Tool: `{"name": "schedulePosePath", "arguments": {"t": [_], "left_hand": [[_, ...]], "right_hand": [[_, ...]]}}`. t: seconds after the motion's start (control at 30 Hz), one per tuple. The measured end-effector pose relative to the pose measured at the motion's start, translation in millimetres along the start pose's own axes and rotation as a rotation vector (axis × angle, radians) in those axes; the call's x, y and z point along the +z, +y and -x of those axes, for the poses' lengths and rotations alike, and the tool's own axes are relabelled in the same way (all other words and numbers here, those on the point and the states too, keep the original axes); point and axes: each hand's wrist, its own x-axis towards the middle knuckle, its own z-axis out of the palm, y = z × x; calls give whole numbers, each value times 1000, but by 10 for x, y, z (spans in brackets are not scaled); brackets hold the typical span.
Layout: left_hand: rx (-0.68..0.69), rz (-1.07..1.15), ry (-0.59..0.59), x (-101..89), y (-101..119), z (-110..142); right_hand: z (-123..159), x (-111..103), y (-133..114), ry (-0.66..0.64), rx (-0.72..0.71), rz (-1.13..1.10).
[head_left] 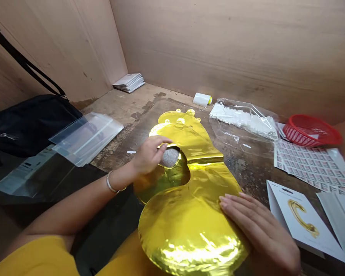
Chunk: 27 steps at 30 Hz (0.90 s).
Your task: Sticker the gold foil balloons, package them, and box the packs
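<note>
Fingers (162,141) of the left hand (148,155) curved over the rim of the upper hole in a gold foil balloon (189,234) shaped like an 8; whether they pinched the foil could not be told. The right hand (255,226) lay with its fingers spread flat on the lower lobe, holding nothing between them. A bangle (112,184) circled the left wrist, and a yellow sleeve (37,257) showed nearest the camera.

The balloon lay flat on the tabletop (115,151), a worn wooden surface with dark stains and scuffs. Just right of it sat a white card (301,218) printed with a curved gold shape, and beyond that a sheet of labels (313,165). A red basket (312,130) stood farther back, beside a clear bag (241,119) of white pieces. On the left lay clear plastic sleeves (86,138), next to a black bag (31,126) with its strap rising along the wall. A white roll (201,99) rested near the back, and a stack of papers (129,82) sat in the corner, where two plywood walls (232,46) met.
</note>
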Motion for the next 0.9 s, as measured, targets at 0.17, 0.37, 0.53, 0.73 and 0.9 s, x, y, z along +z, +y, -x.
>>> {"name": "schedulePosePath", "arguments": {"t": [0.17,0.37,0.53,0.73,0.9], "left_hand": [[437,-327,-555,462,-18,-116],[678,-348,-740,767,-146,44],[399,-542,-466,463,-188,236],[426,-614,-427,174,-201,523],[481,-572,-483,127,-298,420]], "right_hand": [[23,-38,-167,-178,-178,20],[-274,-212,-146,-151,145,-241],[-808,-20,461,-157,688,-515],[-1377,789,1084,-297,748,-302],[-1524,1088,1086,-389,653,-151]]}}
